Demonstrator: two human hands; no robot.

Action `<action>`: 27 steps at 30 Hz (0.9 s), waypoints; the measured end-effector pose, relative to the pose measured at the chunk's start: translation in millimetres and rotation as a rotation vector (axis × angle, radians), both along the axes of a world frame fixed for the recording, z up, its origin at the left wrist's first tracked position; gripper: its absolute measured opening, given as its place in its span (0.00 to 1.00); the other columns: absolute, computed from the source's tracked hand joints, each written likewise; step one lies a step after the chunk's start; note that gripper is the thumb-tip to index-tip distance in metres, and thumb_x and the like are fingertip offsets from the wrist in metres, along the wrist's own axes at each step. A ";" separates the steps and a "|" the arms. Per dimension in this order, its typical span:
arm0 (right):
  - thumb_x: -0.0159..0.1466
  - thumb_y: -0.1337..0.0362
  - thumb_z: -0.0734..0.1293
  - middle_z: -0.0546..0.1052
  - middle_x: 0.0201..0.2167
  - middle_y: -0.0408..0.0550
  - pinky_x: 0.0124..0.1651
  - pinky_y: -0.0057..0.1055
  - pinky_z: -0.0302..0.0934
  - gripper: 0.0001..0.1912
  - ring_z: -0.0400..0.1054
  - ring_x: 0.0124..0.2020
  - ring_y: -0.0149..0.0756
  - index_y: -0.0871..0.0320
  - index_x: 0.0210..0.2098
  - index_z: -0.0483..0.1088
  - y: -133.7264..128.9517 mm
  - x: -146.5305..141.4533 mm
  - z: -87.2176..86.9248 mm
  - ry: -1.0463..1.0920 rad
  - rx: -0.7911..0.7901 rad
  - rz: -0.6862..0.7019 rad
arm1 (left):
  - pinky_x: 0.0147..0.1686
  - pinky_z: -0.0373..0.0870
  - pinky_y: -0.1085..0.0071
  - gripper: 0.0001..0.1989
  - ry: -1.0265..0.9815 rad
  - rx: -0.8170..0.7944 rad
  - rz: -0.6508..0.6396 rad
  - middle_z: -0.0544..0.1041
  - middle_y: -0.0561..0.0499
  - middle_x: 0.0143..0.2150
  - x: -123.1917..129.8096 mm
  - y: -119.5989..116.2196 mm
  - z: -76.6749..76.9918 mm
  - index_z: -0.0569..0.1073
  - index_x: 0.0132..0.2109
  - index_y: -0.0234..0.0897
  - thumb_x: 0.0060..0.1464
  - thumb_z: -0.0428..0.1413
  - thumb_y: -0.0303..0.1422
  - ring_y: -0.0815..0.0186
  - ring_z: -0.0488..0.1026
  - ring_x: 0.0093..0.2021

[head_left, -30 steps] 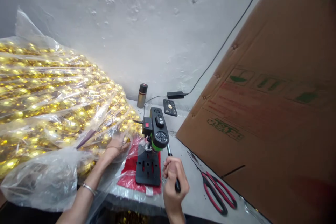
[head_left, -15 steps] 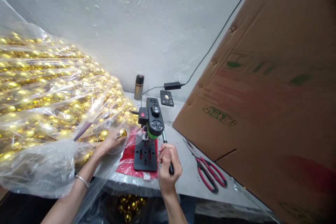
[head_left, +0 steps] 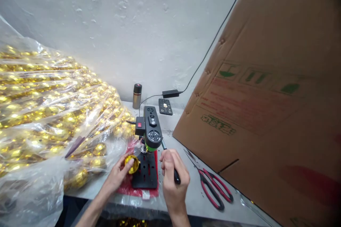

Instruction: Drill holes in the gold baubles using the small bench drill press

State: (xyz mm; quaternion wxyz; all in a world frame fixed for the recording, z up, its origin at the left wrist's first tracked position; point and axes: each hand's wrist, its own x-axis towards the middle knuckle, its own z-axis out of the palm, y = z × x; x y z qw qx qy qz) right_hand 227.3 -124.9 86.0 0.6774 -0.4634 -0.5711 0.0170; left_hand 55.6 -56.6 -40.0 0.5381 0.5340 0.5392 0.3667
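A shiny gold ball ornament (head_left: 132,164) is pinched in my left hand (head_left: 117,174), at the left edge of the slotted black base plate. My right hand (head_left: 174,173) is closed round the black-handled lever of a small bench drill press (head_left: 152,127). The press has a black top, a green ring and a red switch at its side. Its base lies on red plastic film (head_left: 125,188). To the left bulges a large clear plastic bag (head_left: 53,113) full of gold balls.
Red-and-black scissors (head_left: 213,188) lie at the right, beside a big leaning cardboard box (head_left: 255,113). Behind the press are a bottle with a black cap (head_left: 137,96), a black phone (head_left: 165,106) and a power adapter (head_left: 171,93) whose cable runs up the wall.
My left hand has moved right, from the bag to the drill press base, bringing the gold ball along. My right hand stays on the lever. The view has shifted slightly.
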 end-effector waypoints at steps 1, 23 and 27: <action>0.76 0.72 0.59 0.65 0.25 0.37 0.25 0.22 0.54 0.17 0.59 0.23 0.25 0.54 0.30 0.63 0.4 0.9 2.2 -0.010 0.000 0.003 | 0.31 0.82 0.62 0.45 -0.011 -0.032 -0.010 0.85 0.43 0.48 5.2 -3.5 -5.8 0.76 0.60 0.37 0.49 0.57 0.68 0.54 0.83 0.36; 0.74 0.74 0.58 0.69 0.28 0.38 0.31 0.19 0.62 0.13 0.65 0.27 0.26 0.53 0.35 0.65 -7.8 5.3 -2.2 -0.102 -0.007 0.024 | 0.54 0.75 0.43 0.24 0.435 0.632 -0.116 0.82 0.40 0.51 54.6 -0.6 -36.4 0.77 0.57 0.39 0.52 0.64 0.36 0.43 0.79 0.52; 0.75 0.73 0.58 0.69 0.28 0.39 0.30 0.21 0.61 0.13 0.66 0.27 0.26 0.54 0.36 0.65 -8.1 5.9 -15.8 -0.104 0.000 0.024 | 0.53 0.74 0.45 0.25 0.406 0.576 -0.121 0.83 0.42 0.49 57.0 -1.8 -42.6 0.76 0.57 0.39 0.51 0.66 0.37 0.45 0.79 0.49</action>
